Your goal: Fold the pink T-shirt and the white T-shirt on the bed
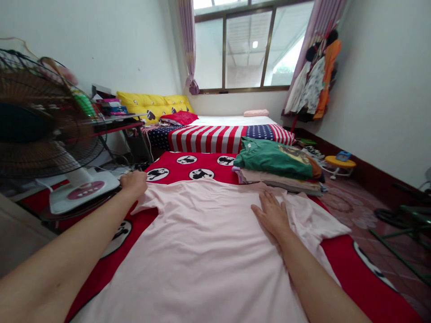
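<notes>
A pale pink T-shirt (pixel 208 251) lies spread over a red cloth (pixel 171 168) printed with black-and-white figures. My left hand (pixel 134 183) is closed on the end of the shirt's left sleeve, near the fan's base. Fingers spread, my right hand (pixel 273 214) rests flat on the upper right part of the shirt, below the collar area. The right sleeve stretches out toward the right edge of the red cloth. Just beyond my right hand sits a stack of folded clothes (pixel 279 177), topped by a green shirt (pixel 272 157).
An electric fan (pixel 84 184) stands close on the left, beside a small desk (pixel 117 123) with boxes. Behind is a bed with a striped, starred cover (pixel 208 139). To the right are a yellow round stool (pixel 340 161) and a green metal frame (pixel 400 237) on the tiled floor.
</notes>
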